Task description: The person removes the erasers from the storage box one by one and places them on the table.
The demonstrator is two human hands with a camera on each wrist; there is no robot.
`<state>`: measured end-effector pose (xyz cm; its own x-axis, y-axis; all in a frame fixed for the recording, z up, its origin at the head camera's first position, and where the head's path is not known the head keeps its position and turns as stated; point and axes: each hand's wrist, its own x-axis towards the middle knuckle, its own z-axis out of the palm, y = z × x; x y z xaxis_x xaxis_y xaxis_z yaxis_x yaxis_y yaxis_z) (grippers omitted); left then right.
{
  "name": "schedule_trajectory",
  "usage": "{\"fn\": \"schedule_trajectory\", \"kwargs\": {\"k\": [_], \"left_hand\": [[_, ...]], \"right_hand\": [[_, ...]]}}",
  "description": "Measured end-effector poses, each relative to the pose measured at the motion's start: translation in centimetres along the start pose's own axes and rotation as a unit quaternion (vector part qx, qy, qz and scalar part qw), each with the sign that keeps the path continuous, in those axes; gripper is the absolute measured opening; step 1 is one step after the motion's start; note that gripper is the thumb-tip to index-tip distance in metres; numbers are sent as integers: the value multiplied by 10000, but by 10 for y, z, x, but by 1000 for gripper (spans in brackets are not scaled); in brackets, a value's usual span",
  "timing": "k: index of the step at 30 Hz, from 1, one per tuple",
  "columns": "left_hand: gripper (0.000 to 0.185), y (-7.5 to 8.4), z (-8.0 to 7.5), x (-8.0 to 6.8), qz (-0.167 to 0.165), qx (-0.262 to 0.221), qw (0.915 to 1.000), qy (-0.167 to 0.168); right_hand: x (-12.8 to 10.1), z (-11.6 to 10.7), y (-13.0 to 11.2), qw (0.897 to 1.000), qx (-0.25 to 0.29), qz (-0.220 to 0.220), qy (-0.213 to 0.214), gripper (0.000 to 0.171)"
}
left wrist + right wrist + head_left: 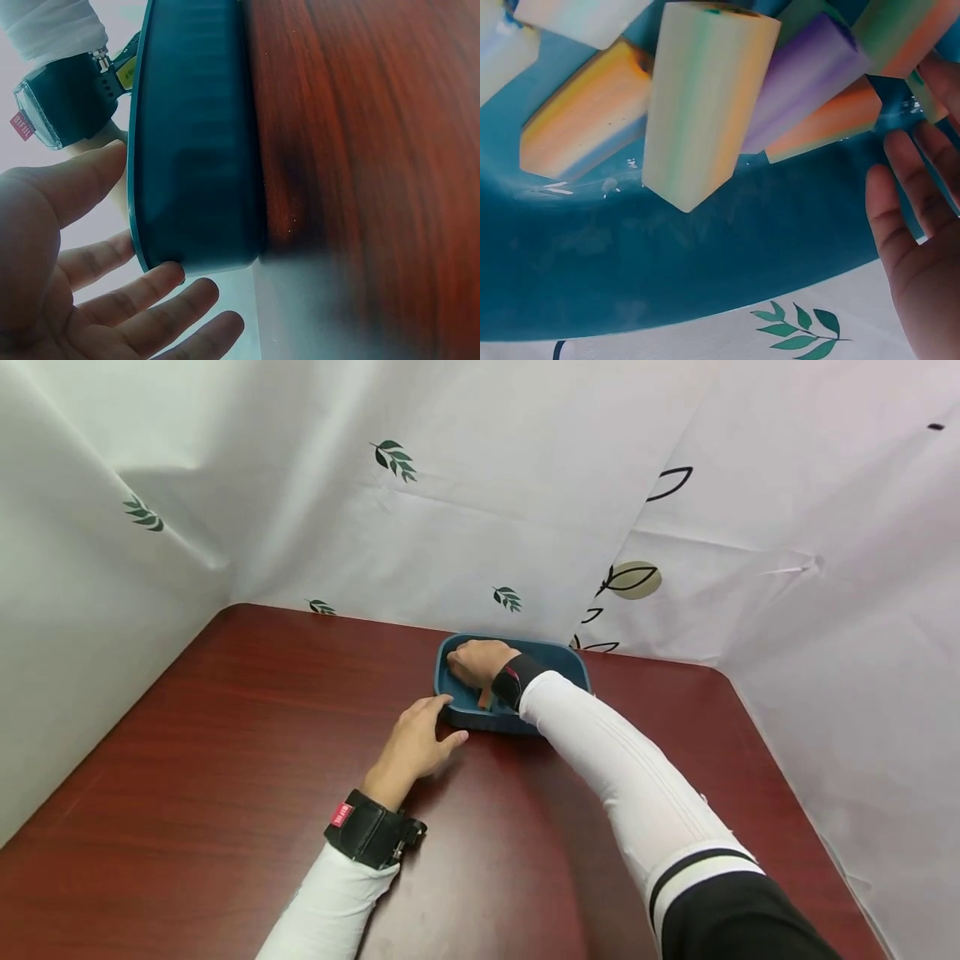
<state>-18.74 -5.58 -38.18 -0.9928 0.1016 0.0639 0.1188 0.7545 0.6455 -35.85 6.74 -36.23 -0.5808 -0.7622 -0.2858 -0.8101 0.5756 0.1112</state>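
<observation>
A blue plastic tub (480,720) stands near the table's far edge. My left hand (420,735) is at its near left corner, thumb spread from the fingers; in the left wrist view the fingertips are right at the tub's rim (136,187). My right hand (480,662) reaches down inside the tub, knuckles up. In the right wrist view its bent fingers (901,195) are beside an orange-and-green striped block (907,34). The thumb is hidden, so I cannot tell whether it pinches anything. Around them lie pastel striped angular blocks, including a white-green-orange one (705,105) and a purple one (806,82).
The tub stands on a reddish-brown wooden table (225,760). White cloth (450,527) with leaf prints hangs behind the table and along its sides, close behind the tub. My right forearm (630,760) crosses over the tub's near right side.
</observation>
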Motion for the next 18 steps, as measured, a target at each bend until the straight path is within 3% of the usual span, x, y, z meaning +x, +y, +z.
{"fn": "schedule_trajectory", "kwargs": {"k": [9,16,18], "left_hand": [[61,2,0,-1,-68,-24,10000,-43],[62,1,0,-1,-45,-9,10000,-52],[62,0,-1,0,-38,6,10000,-65]], "right_hand": [[-7,-4,2,9993,318,183,40,7],[-16,-10,3,9981,449,423,-1,44],[-18,-12,3,9968,649,467,-7,43]]}}
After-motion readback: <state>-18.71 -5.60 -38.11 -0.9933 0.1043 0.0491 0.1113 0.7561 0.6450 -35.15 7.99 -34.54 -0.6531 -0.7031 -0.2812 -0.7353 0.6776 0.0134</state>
